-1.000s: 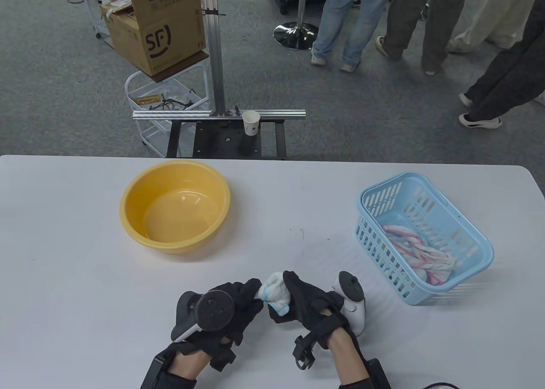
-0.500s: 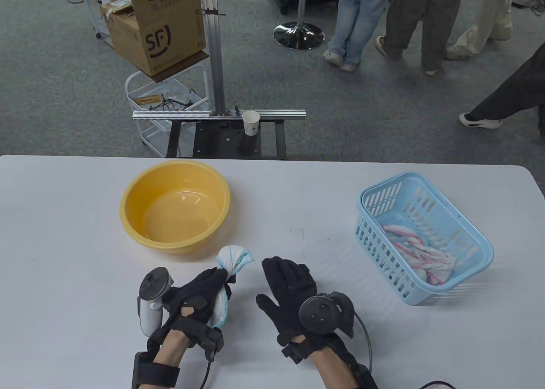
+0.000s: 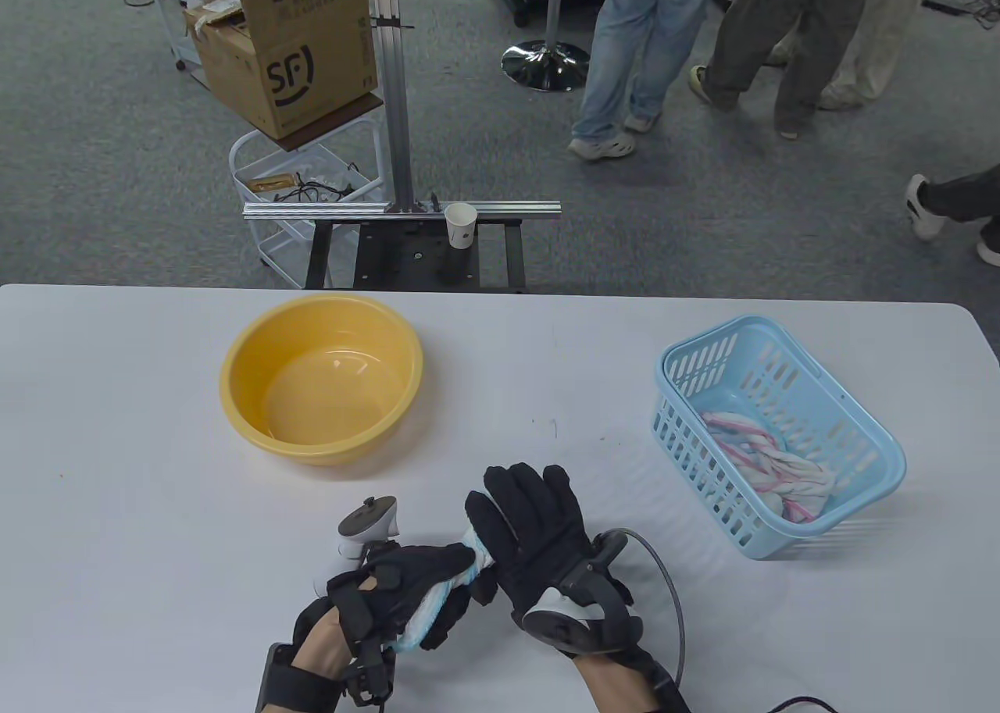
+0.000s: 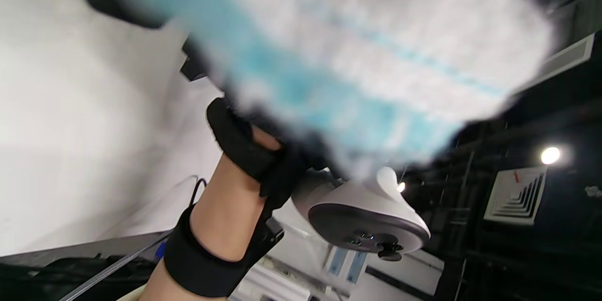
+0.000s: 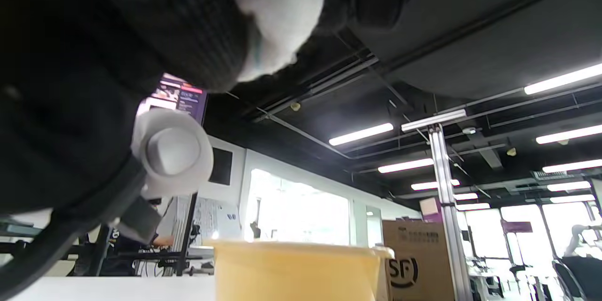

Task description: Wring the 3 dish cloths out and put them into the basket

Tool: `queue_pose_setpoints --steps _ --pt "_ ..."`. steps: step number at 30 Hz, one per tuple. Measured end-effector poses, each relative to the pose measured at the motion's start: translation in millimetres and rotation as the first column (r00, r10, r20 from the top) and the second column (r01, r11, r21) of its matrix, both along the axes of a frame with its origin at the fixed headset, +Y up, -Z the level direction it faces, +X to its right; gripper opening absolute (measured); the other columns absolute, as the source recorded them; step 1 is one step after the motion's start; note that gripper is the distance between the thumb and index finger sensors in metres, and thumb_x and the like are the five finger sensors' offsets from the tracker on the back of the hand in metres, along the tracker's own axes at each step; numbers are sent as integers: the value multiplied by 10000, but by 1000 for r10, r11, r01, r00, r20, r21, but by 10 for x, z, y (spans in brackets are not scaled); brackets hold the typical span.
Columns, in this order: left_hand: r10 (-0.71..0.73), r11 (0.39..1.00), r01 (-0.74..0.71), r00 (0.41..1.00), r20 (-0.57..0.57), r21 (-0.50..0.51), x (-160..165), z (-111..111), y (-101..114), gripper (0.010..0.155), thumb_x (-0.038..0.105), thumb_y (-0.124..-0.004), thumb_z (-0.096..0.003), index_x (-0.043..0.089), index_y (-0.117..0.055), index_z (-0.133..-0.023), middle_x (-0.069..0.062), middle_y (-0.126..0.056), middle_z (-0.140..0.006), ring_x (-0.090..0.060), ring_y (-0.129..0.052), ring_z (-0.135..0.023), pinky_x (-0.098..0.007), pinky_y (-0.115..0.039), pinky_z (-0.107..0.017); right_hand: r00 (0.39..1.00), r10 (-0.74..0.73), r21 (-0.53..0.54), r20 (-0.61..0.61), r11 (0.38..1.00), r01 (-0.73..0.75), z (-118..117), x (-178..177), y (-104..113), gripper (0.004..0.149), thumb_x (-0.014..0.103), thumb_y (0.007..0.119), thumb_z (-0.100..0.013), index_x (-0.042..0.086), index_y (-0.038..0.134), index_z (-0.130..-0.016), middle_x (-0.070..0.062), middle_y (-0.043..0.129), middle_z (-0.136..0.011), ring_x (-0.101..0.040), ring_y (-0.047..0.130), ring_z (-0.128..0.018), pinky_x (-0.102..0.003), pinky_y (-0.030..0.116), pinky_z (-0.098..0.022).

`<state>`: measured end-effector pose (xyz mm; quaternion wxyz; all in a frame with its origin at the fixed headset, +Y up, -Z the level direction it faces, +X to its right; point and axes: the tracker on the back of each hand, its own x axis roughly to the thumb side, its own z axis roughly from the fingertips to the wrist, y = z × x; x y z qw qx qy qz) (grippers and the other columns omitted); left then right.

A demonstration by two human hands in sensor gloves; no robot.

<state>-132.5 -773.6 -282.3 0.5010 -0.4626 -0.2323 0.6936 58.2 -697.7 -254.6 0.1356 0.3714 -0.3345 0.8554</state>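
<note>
Most of the cloth (image 3: 449, 588) is buried between my two hands, so only a white and pale blue strip of it shows from above. My left hand (image 3: 406, 596) has its fingers curled round the lower end. My right hand (image 3: 539, 537) lies over the upper end; its fingers look fairly straight from above, and my right wrist view shows a white bulge of cloth (image 5: 275, 14) squeezed between dark glove parts, so I am holding it there too. In my left wrist view the cloth (image 4: 357, 56) is a blur filling the top of the picture, and little else can be made out beyond my right wrist and its tracker (image 4: 367, 218).

The basket (image 3: 875, 451) stands well apart to my right, with a pink and white bundle of cloth (image 3: 769, 463) lying inside; I cannot tell how many pieces it is. The yellow bowl (image 3: 234, 369) sits at the far left.

The table (image 3: 117, 510) is plain white. Past its far edge are a metal stand with a paper cup (image 3: 461, 225), a cardboard box (image 3: 285, 49) on a cart, grey carpet and people's legs (image 3: 625, 49).
</note>
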Motion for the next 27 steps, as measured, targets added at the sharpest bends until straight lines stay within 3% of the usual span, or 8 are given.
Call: queue_pose_setpoints --steps 5,8,11,14,19,23,26,27 --pt "-142 984 144 990 -24 107 -115 -41 25 656 529 -880 -470 127 -768 -976 48 -968 -624 -172 -986 -359 -450 -832 -413 999 33 -38 27 999 -32 -36 26 8 554 351 893 -484 172 685 -964 -125 748 -1002 -424 770 -901 -665 576 -675" --pt "-314 905 350 933 -174 244 -204 -68 119 632 441 -918 -452 127 -781 -984 16 -989 -700 -234 -1036 -449 -483 -839 -458 998 57 -80 30 995 -54 -64 15 -20 535 339 913 -476 161 725 -945 -128 809 -962 -418 830 -861 -648 623 -661" --pt "-432 763 528 846 -313 374 -250 -73 220 611 373 -950 -442 141 -794 -985 -10 -991 -759 -263 -1056 -503 -495 -844 -478 995 95 -108 38 990 -90 -80 -13 -55 535 329 927 -469 158 739 -940 -129 839 -944 -411 858 -848 -634 652 -653" --pt "-513 514 717 697 -501 471 -254 -55 360 591 311 -971 -426 185 -812 -982 -5 -985 -784 -274 -1047 -534 -503 -831 -506 994 104 -140 41 985 -98 -89 -38 -70 542 308 937 -462 153 740 -943 -132 876 -915 -403 902 -814 -609 693 -636" --pt "-422 134 866 490 -763 482 -244 35 550 594 308 -980 -374 199 -863 -946 7 -1026 -755 -257 -1077 -481 -490 -862 -473 996 79 -248 48 967 -65 -117 -60 -66 578 316 936 -458 115 713 -952 -149 948 -836 -385 987 -717 -583 761 -587" --pt "-293 -89 894 399 -869 440 -220 114 640 587 324 -985 -349 214 -892 -918 24 -1048 -730 -240 -1091 -441 -477 -878 -451 999 2 -371 52 928 18 -141 -64 -63 597 344 932 -457 55 717 -934 -151 1000 -751 -350 1047 -614 -568 810 -532" --pt "-222 -215 883 372 -901 417 -199 160 682 580 332 -986 -337 229 -907 -902 36 -1058 -718 -225 -1099 -424 -466 -890 -441 990 -124 -563 65 815 139 -194 -42 -114 579 353 927 -459 35 753 -910 -148 1030 -691 -330 1070 -537 -564 832 -490" --pt "-207 -244 876 373 -904 417 -192 175 693 578 333 -987 -335 229 -910 -899 39 -1061 -714 -222 -1101 -421 -463 -893 -438 975 -207 -659 79 723 207 -226 -21 -168 573 350 927 -459 22 765 -901 -154 1039 -666 -329 1073 -507 -565 835 -474"
